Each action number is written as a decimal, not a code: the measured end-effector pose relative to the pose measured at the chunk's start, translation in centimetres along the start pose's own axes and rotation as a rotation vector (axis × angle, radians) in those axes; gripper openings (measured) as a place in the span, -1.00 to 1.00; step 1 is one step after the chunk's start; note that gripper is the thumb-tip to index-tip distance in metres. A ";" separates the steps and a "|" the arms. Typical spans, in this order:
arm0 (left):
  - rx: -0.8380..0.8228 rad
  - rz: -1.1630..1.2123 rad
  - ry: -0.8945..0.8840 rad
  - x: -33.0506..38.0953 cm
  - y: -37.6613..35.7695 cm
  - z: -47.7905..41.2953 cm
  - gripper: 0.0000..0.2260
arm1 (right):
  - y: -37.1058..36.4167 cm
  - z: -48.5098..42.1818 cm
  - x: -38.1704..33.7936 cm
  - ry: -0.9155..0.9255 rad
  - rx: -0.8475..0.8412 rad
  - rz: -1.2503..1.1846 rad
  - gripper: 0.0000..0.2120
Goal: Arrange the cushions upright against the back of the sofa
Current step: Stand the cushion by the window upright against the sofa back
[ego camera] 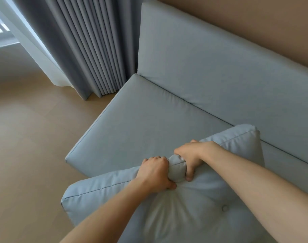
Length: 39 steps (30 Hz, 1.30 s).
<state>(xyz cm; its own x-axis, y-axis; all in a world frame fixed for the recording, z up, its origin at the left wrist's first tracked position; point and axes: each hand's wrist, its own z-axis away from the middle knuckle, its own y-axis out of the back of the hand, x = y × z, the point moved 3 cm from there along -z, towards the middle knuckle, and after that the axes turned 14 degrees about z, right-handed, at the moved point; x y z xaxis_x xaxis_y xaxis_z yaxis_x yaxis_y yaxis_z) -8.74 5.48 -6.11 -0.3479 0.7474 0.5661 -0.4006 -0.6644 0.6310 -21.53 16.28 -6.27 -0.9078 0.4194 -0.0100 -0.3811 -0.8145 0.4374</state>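
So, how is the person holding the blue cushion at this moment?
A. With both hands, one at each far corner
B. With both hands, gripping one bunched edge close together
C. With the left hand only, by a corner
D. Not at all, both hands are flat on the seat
B: the left hand and the right hand both clench the same bunched edge of the cushion, side by side.

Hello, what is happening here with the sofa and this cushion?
A person is handling a light blue cushion with both bare hands. The left hand and the right hand grip one bunched edge of it, close together. The cushion is over the front of the sofa seat, and only its far corner is near the sofa back. It does not stand upright against the back yet, so the arranging is not finished.
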 end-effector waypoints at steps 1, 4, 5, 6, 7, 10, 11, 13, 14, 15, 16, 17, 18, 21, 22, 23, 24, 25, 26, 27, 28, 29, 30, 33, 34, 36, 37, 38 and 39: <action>-0.007 0.003 -0.003 0.4 0.1 0.2 -0.49 | -0.5 0.6 0.4 -0.001 0.066 -0.039 -0.34; -0.033 -0.008 -0.043 2.8 1.2 1.0 -0.52 | -1.2 4.0 1.1 -0.027 0.166 -0.146 -0.43; -0.036 -0.025 -0.069 4.0 1.9 1.5 -0.53 | -1.1 5.6 1.4 -0.035 0.192 -0.169 -0.47; -0.035 -0.051 -0.101 5.4 2.7 2.0 -0.54 | -1.0 7.4 1.7 -0.046 0.226 -0.195 -0.50; -0.023 -0.085 -0.140 6.9 3.8 2.5 -0.57 | -0.8 9.4 2.1 -0.066 0.262 -0.224 -0.52; 0.059 -0.219 -0.274 11.5 8.3 3.4 -0.64 | 0.7 15.3 3.9 -0.170 0.420 -0.280 -0.56; 0.098 -0.263 -0.325 13.0 10.2 3.5 -0.66 | 1.4 17.0 4.6 -0.207 0.486 -0.294 -0.56; 0.175 -0.346 -0.427 15.8 14.3 3.0 -0.68 | 3.4 20.0 6.4 -0.280 0.617 -0.322 -0.54; 0.208 -0.386 -0.475 17.2 16.5 2.4 -0.67 | 4.6 21.3 7.5 -0.315 0.679 -0.335 -0.54; 0.236 -0.421 -0.519 18.4 18.6 1.6 -0.66 | 5.7 22.2 8.6 -0.352 0.737 -0.350 -0.55; 0.257 -0.453 -0.557 19.5 20.6 0.6 -0.65 | 6.9 23.0 9.7 -0.391 0.794 -0.366 -0.55; 0.273 -0.486 -0.589 20.5 22.4 -0.5 -0.63 | 8.0 23.4 10.9 -0.427 0.847 -0.387 -0.54; 0.282 -0.518 -0.614 21.3 24.1 -1.8 -0.61 | 9.1 23.5 12.1 -0.457 0.890 -0.405 -0.53; 0.284 -0.592 -0.666 22.4 27.8 -6.3 -0.57 | 12.1 22.4 15.0 -0.514 0.945 -0.438 -0.56; 0.278 -0.616 -0.677 22.5 28.7 -8.1 -0.56 | 13.0 21.7 16.1 -0.527 0.938 -0.460 -0.57; 0.270 -0.633 -0.688 22.5 29.4 -10.0 -0.56 | 13.8 20.9 17.3 -0.545 0.924 -0.480 -0.57; 0.267 -0.645 -0.696 22.5 30.2 -11.9 -0.56 | 14.7 20.1 18.6 -0.565 0.918 -0.488 -0.57; 0.266 -0.647 -0.698 22.3 31.0 -13.7 -0.56 | 15.7 19.3 19.9 -0.585 0.915 -0.485 -0.56; 0.262 -0.641 -0.693 22.0 31.7 -15.4 -0.56 | 16.8 18.4 21.1 -0.600 0.907 -0.476 -0.55; 0.259 -0.629 -0.690 21.6 32.4 -17.0 -0.55 | 17.8 17.5 22.1 -0.614 0.897 -0.464 -0.55; 0.262 -0.618 -0.697 21.2 33.0 -18.5 -0.53 | 18.7 16.5 23.0 -0.633 0.889 -0.443 -0.54; 0.273 -0.616 -0.708 20.7 33.4 -20.0 -0.51 | 19.5 15.5 23.8 -0.661 0.889 -0.419 -0.54; 0.287 -0.624 -0.713 19.9 33.7 -21.5 -0.48 | 20.1 14.4 24.5 -0.697 0.900 -0.392 -0.53; 0.330 -0.636 -0.641 16.1 32.9 -26.0 -0.33 | 20.0 9.7 25.2 -0.808 0.942 -0.298 -0.36; 0.329 -0.628 -0.586 14.7 32.0 -27.4 -0.21 | 19.3 7.7 25.0 -0.840 0.914 -0.289 -0.22; 0.292 -0.607 -0.511 12.6 30.2 -29.7 0.08 | 17.3 4.3 24.4 -0.897 0.845 -0.320 -0.04; 0.266 -0.597 -0.505 12.3 29.5 -30.7 0.18 | 16.4 3.2 24.5 -0.920 0.835 -0.332 0.00; 0.243 -0.583 -0.511 12.4 29.2 -31.5 0.25 | 15.8 2.7 24.8 -0.932 0.843 -0.340 0.03; 0.220 -0.567 -0.514 12.7 29.2 -32.1 0.29 | 15.4 2.6 25.3 -0.927 0.853 -0.346 0.04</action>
<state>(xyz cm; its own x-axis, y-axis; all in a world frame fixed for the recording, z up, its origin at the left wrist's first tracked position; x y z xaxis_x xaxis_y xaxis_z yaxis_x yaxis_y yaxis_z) -52.04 -4.25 2.49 0.3146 0.9108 0.2674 -0.2042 -0.2101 0.9561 -49.94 15.37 2.53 -0.1974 0.9520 0.2340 -0.0280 -0.2441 0.9694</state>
